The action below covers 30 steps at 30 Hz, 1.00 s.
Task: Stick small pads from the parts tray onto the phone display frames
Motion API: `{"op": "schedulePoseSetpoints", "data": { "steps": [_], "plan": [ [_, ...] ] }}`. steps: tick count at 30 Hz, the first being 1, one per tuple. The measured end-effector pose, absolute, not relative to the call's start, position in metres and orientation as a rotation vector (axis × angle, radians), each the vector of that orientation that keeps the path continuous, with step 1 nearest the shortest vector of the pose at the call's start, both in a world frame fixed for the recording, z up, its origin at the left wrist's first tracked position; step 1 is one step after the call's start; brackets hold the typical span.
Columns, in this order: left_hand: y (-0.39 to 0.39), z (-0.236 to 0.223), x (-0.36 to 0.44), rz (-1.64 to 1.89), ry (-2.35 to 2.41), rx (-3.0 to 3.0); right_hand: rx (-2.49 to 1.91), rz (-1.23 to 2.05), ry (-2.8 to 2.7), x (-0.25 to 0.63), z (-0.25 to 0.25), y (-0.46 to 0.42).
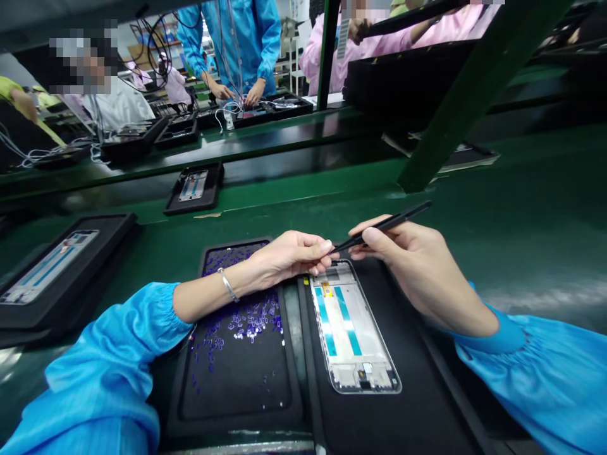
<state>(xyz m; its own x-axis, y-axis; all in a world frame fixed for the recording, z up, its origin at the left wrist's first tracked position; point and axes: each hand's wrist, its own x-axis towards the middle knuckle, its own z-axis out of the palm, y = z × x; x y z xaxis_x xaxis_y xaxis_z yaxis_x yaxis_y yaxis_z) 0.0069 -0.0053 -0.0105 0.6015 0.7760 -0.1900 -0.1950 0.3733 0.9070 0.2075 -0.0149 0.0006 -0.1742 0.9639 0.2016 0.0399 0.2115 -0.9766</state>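
Note:
My right hand (pixel 412 259) is closed around a pair of black tweezers (pixel 393 221), whose tips point left to my left hand's fingers. My left hand (pixel 303 253) pinches thumb and fingers together at those tips; whatever is between them is too small to make out. Just below both hands, a phone frame (pixel 351 322) with blue-green adhesive strips lies on a black foam tray (pixel 408 404). Under my left forearm is a black tray (pixel 232 398) strewn with several tiny purple-edged pieces (pixel 251 319).
Another phone frame (pixel 52 265) rests in a black tray at the left. Farther back, a smaller-looking tray (pixel 215 189) holds one more. A green post (pixel 455 107) slants up at the right. Across the bench, a person in a blue smock (pixel 237 44) works among cables.

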Motion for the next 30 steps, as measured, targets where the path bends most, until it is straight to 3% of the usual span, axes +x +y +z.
{"op": "schedulePoseSetpoints", "data": {
  "steps": [18,25,30],
  "plan": [
    [0.001,-0.004,0.001,0.671,0.853,1.361,-1.019,1.337,-1.331,0.210,0.007,-0.010],
    [-0.060,0.016,0.006,0.179,0.622,2.548,-1.029,1.334,-1.341,0.214,0.006,-0.007],
    [-0.098,0.004,0.023,0.029,0.408,2.896,-1.037,1.324,-1.314,0.212,0.008,-0.010]
  ]
}}
